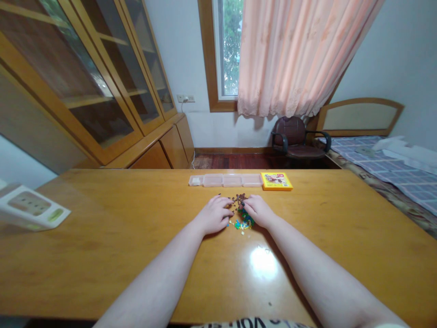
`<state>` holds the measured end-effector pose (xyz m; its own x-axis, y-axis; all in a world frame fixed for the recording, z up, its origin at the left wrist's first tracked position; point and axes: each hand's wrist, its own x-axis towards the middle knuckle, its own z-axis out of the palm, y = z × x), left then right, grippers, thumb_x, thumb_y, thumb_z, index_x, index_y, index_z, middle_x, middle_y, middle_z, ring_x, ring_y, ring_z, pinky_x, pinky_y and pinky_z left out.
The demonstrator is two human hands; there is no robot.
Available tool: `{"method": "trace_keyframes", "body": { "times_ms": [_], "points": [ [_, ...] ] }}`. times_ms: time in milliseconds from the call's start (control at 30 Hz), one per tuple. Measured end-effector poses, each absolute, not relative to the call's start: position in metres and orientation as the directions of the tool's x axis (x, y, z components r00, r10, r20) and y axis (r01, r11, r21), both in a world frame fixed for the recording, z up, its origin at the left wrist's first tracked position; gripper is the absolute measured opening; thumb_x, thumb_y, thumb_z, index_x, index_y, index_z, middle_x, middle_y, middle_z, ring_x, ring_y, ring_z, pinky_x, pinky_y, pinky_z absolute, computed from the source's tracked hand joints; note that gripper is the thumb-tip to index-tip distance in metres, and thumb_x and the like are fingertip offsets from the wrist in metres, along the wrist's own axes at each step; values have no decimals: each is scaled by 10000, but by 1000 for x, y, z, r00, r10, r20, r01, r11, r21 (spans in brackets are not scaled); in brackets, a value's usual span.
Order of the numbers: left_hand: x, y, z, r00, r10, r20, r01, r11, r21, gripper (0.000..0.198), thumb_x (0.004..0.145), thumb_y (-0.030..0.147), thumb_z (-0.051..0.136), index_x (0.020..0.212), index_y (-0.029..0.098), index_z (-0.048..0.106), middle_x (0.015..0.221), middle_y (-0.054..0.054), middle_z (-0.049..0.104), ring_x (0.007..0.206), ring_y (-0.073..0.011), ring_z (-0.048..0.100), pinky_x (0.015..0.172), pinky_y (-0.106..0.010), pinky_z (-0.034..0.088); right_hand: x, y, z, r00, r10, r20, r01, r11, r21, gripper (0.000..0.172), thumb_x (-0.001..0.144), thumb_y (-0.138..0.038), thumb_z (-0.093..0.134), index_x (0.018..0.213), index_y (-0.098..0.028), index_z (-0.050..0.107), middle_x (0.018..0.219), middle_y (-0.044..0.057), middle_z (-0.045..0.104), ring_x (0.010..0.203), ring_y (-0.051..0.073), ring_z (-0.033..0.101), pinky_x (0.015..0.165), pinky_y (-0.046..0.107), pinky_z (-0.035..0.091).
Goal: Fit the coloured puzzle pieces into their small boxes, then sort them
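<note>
Small dark brown pieces (240,197) lie in a loose heap on the wooden table, with a heap of green, blue, yellow and whitish pieces (244,219) just nearer to me. They look like tiny building bricks, too small to make out singly. My left hand (215,214) rests at the left of the heaps, its fingers apart and fingertips on the table by a few stray brown pieces. On the right side, my right hand (259,211) bends over the heaps. Its thumb and fingers come together at the brown pieces; what they pinch, if anything, is hidden.
Behind the heaps stands a row of clear plastic trays (232,180), ending at a yellow box (277,181) with a printed lid. A white box-shaped object (32,206) sits at the table's left edge. A brown armchair (293,138) stands beyond the table (112,255).
</note>
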<state>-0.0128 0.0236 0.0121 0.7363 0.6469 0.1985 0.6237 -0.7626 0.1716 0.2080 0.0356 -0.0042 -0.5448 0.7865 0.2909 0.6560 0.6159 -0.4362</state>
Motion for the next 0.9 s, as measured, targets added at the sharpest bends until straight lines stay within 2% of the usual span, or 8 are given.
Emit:
{"method": "trace_keyframes", "body": {
  "times_ms": [167, 300, 433, 600, 900],
  "points": [
    [-13, 26, 3, 695, 697, 178, 677, -717, 167, 327, 792, 251, 544, 1106, 271, 634, 1295, -62, 515, 1224, -258, 413, 1075, -522, 230, 209, 36, -5, -536, 786, 310, 645, 617, -450, 380, 928, -259, 336, 708, -162, 629, 646, 44, 578, 668, 173, 476, 688, 294, 336],
    [-13, 27, 2, 679, 710, 188, 687, -704, 177, 358, 812, 242, 512, 1160, 257, 596, 1304, -73, 505, 1229, -247, 408, 1077, -505, 237, 208, 35, -2, -592, 735, 331, 577, 673, -462, 349, 930, -272, 353, 744, -166, 628, 711, 51, 602, 722, 179, 495, 711, 296, 343],
    [-11, 25, 11, 694, 685, 222, 655, -729, 198, 315, 808, 171, 482, 1064, 259, 641, 1175, -46, 589, 1115, -207, 487, 1065, -458, 265, 207, 34, -1, -613, 721, 323, 570, 686, -452, 329, 934, -263, 353, 795, -165, 634, 771, 56, 622, 768, 184, 501, 731, 300, 337],
    [-8, 22, 18, 743, 647, 169, 614, -760, 212, 257, 800, 159, 478, 955, 233, 669, 907, -35, 638, 895, -178, 540, 912, -369, 393, 207, 34, -2, -567, 771, 291, 641, 635, -431, 354, 937, -262, 333, 781, -158, 633, 697, 48, 593, 698, 176, 477, 693, 299, 318],
    [-7, 21, 18, 758, 638, 139, 610, -768, 196, 255, 803, 168, 478, 951, 245, 671, 881, -32, 611, 874, -179, 528, 872, -358, 395, 207, 34, -3, -578, 759, 301, 630, 649, -426, 351, 940, -269, 334, 784, -161, 629, 689, 41, 588, 686, 171, 467, 679, 293, 309]
  ]
}}
